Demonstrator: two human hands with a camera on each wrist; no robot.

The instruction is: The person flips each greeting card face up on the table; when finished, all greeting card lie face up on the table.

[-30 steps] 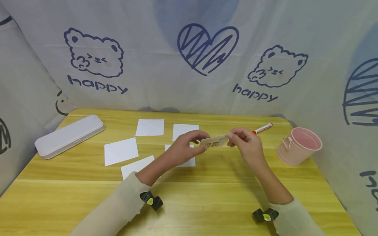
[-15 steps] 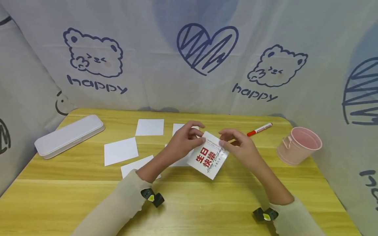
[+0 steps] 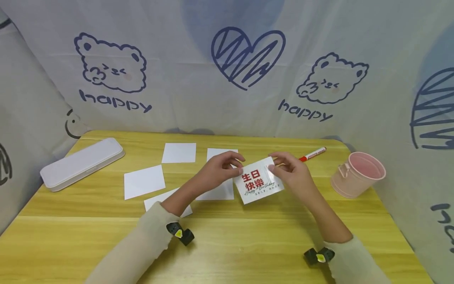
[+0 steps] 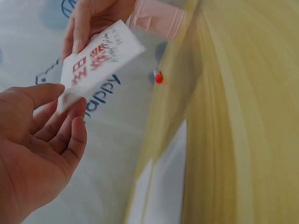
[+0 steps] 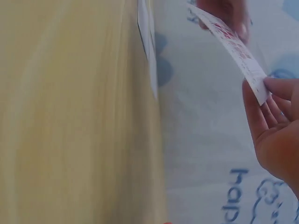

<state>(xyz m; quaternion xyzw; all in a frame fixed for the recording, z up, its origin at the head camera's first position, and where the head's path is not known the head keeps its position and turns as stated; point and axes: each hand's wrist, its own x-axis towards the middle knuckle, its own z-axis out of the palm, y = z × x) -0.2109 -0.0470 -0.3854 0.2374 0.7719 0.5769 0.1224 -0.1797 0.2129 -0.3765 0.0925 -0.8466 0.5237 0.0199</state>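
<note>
Both hands hold a white birthday card (image 3: 259,183) above the table, its red characters and black script facing the head camera. The left hand (image 3: 217,170) pinches the card's left edge between thumb and fingers. At the upper right corner, the right hand (image 3: 293,173) pinches it with the thumb on the printed face. The left wrist view shows the card (image 4: 100,60) slanting up between the two hands. From the right wrist, the card (image 5: 236,51) appears at a steep angle, slightly bowed. Its back is hidden.
Several blank white cards (image 3: 144,182) lie on the wooden table (image 3: 241,244) at left and centre, some partly covered by the left arm. A long white case (image 3: 83,163) is at far left. A red-capped marker (image 3: 314,154) and a pink bucket (image 3: 356,176) are at right.
The card has swung from almost edge-on to showing its printed face, then turned so the text lies nearer level. Both hands have kept hold while shifting their fingers slightly.
</note>
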